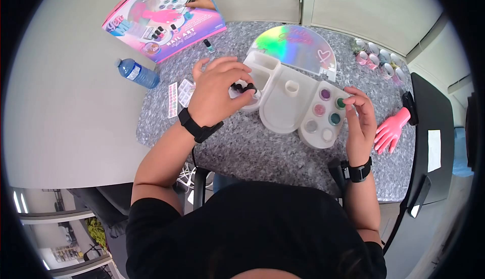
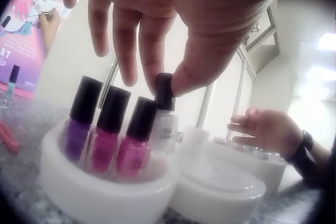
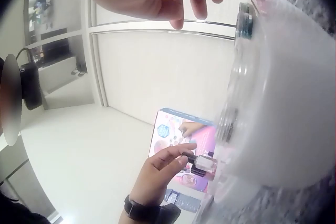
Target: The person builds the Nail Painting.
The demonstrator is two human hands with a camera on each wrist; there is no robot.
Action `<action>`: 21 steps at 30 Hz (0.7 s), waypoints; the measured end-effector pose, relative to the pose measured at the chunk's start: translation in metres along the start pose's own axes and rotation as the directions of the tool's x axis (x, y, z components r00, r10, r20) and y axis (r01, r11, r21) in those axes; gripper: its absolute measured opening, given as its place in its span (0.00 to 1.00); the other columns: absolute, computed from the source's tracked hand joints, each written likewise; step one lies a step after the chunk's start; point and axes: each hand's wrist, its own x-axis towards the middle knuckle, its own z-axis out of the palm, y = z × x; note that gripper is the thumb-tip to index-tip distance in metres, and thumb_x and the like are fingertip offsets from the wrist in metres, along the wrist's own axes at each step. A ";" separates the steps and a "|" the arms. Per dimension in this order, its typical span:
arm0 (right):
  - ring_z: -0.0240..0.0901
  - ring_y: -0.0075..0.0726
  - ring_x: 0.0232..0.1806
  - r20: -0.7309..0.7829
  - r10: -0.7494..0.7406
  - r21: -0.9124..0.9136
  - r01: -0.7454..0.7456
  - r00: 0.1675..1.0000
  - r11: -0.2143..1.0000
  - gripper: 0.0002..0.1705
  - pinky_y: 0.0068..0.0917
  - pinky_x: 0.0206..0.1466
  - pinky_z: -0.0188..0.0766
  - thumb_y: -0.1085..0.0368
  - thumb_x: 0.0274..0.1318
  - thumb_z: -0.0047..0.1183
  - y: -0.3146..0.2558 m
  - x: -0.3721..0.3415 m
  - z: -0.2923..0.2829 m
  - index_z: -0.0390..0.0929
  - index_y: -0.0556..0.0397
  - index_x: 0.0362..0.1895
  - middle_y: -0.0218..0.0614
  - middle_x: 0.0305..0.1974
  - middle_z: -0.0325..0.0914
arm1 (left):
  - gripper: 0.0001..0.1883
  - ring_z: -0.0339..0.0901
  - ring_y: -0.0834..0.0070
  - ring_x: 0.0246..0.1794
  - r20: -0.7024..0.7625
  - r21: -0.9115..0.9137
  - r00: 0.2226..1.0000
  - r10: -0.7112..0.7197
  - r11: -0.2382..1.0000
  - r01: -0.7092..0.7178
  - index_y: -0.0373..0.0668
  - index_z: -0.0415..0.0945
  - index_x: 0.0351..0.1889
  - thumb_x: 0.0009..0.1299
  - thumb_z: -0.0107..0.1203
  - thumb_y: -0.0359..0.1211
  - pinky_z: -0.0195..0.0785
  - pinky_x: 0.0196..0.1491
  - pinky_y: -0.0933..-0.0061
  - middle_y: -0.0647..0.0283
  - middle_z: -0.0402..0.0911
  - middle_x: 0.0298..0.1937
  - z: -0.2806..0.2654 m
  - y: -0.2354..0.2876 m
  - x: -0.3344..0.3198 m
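My left hand (image 1: pixel 218 89) pinches the black cap of a clear nail polish bottle (image 2: pixel 164 129) between thumb and index finger. In the left wrist view that bottle stands behind one purple polish bottle (image 2: pixel 77 134) and two pink polish bottles (image 2: pixel 105 148), which sit in a round compartment (image 2: pixel 105 203) of the white nail studio case (image 1: pixel 275 114). Over the case's right section, my right hand (image 1: pixel 361 122) has its fingers loosely bent and holds nothing. Its fingertips are close to a green glitter pot (image 1: pixel 341 103); purple, pink, teal and pale pots sit beside it.
Behind the case stands a shiny holographic panel (image 1: pixel 295 46). Left are the product box (image 1: pixel 166 18), a teal polish bottle (image 1: pixel 208 46), a water bottle (image 1: pixel 137 73) and a sticker sheet (image 1: pixel 173 100). Right are a pink model hand (image 1: pixel 392 131) and several small pots (image 1: pixel 374 60).
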 end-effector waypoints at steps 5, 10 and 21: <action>0.77 0.45 0.69 -0.008 0.010 -0.005 -0.010 1.000 1.000 0.04 0.43 0.77 0.66 0.71 0.73 0.58 0.002 0.000 -0.001 0.84 0.54 0.47 0.44 0.64 0.83 | 0.11 0.77 0.64 0.75 -0.010 0.050 1.000 -0.007 0.999 0.008 0.55 0.89 0.43 0.63 0.75 0.38 0.45 0.79 0.40 0.74 0.90 0.57 -0.001 0.004 0.002; 0.76 0.45 0.70 -0.003 -0.025 -0.029 0.025 1.000 0.999 0.05 0.44 0.77 0.65 0.71 0.73 0.58 -0.002 0.000 0.000 0.84 0.53 0.48 0.45 0.65 0.83 | 0.11 0.77 0.65 0.74 -0.016 0.124 1.000 0.026 0.992 -0.023 0.55 0.89 0.42 0.62 0.76 0.38 0.44 0.79 0.36 0.76 0.89 0.55 0.001 0.009 0.000; 0.76 0.47 0.71 0.012 -0.036 -0.043 0.036 0.999 0.998 0.05 0.44 0.78 0.65 0.71 0.72 0.58 -0.001 -0.001 -0.003 0.84 0.53 0.48 0.45 0.65 0.82 | 0.21 0.75 0.65 0.76 0.028 0.123 0.999 0.040 0.991 -0.043 0.58 0.90 0.51 0.59 0.80 0.42 0.42 0.79 0.34 0.75 0.87 0.60 0.003 0.005 -0.006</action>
